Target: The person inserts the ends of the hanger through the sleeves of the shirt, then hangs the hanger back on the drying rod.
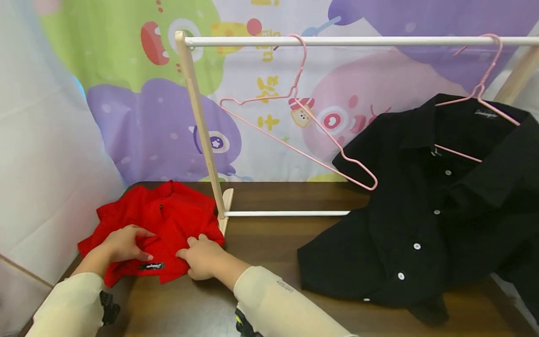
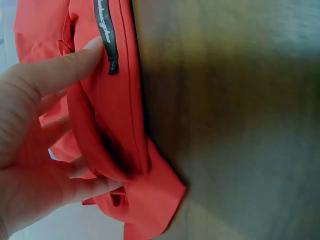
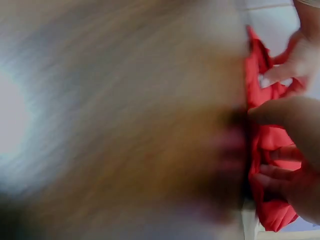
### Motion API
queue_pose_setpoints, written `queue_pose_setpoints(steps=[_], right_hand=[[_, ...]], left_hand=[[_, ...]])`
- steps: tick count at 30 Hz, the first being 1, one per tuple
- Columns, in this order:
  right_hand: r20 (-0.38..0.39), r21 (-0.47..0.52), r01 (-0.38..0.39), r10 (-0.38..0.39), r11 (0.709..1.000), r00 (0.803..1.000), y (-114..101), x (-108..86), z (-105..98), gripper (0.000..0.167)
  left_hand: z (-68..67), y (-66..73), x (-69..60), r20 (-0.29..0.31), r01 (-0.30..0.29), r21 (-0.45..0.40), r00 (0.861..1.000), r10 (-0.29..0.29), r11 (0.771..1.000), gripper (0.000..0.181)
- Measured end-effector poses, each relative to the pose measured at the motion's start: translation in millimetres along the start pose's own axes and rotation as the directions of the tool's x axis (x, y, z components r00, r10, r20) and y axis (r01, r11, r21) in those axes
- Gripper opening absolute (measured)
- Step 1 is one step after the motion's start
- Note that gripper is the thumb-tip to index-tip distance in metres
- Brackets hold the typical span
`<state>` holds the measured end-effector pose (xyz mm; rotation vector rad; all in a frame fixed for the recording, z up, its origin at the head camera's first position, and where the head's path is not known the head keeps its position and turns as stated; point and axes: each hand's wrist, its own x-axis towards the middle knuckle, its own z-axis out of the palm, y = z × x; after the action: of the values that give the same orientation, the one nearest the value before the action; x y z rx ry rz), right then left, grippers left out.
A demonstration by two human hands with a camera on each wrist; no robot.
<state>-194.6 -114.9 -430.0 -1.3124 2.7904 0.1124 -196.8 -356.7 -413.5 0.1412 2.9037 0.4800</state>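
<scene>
While my left hand rests unclenched on a red shirt, thumb and fingers spread along a fold beside the black label, my right hand touches the cloth's right side with bent fingers; whether it pinches anything, I cannot tell. From the right wrist, my thumb shows at the shirt's near edge, apart from the fingers. The red shirt lies rumpled at the left end of a brown table, its far side reaching toward the back edge and a cartoon curtain. To its left a white sheet stands close, leaving me little room. To its right, the cloth comes up to the foot of the rack's wooden leg. Between my right hand and a black shirt, well apart, a broad stretch of tabletop gives me space sideways. Above, a white bar carries a bare pink hanger and, farther right, a second pink hanger inside the black shirt's collar, while a lower bar crosses behind the black shirt
</scene>
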Motion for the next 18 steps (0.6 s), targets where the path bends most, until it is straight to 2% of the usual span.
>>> queue_pose_setpoints(steps=[5, 9, 12, 18], right_hand=[[0.011, -0.031, 0.047, -0.047, 0.998, 0.999, 0.6, -12.2, -0.5, 0.052], [0.054, -0.023, 0.088, -0.086, 0.996, 0.995, -2.4, -20.8, -4.6, 0.057], [0.087, -0.026, 0.117, -0.115, 0.993, 0.990, -5.8, -28.1, -5.1, 0.062], [0.156, -0.024, 0.177, -0.171, 0.984, 0.973, -13.4, -43.5, -3.7, 0.067]], left_hand=[[1.2, 8.3, -2.2, -0.008, -0.042, 0.047, 0.999, 0.043, 0.998, 0.064], [2.2, 11.8, -8.9, -0.005, -0.090, 0.071, 0.996, 0.090, 0.993, 0.059], [7.3, 12.2, -16.1, -0.006, -0.134, 0.093, 0.991, 0.135, 0.987, 0.055], [20.5, 14.5, -32.7, -0.017, -0.152, 0.110, 0.988, 0.154, 0.982, 0.053]])
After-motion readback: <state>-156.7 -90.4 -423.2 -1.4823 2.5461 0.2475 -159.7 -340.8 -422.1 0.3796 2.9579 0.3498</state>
